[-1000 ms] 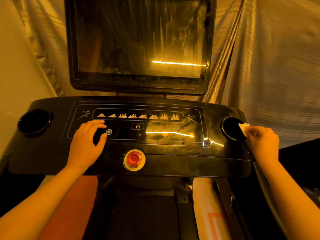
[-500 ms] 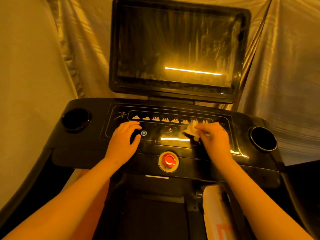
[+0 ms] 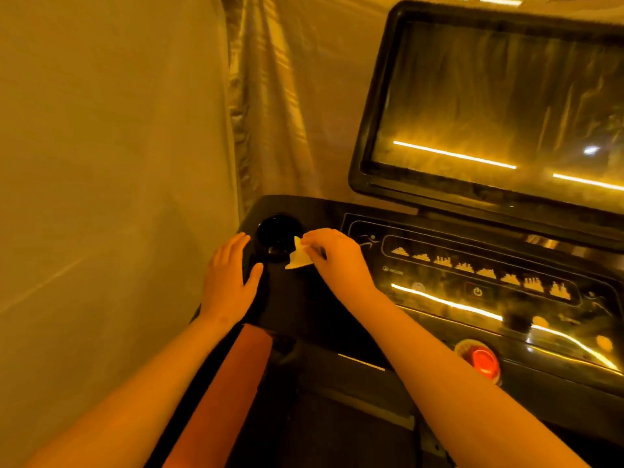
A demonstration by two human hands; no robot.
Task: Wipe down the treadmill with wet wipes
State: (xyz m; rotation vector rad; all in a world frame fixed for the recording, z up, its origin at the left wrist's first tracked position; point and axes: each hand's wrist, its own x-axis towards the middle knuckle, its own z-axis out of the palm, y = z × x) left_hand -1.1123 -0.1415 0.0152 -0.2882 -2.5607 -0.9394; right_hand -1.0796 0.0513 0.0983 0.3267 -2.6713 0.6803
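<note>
Both hands have slid left across the treadmill console [image 3: 304, 305] since half a second ago, off the control panel [image 3: 456, 282]. On my feed the right hand [image 3: 337, 261] now pinches the wet wipe [image 3: 299, 258] at the near rim of the left cup holder [image 3: 278, 231]. The left hand [image 3: 228, 282] lies flat with straight fingers on the console's left edge, just beside that holder, grasping nothing.

head view, close, angled down-left over console [image 3: 304, 309]
</note>
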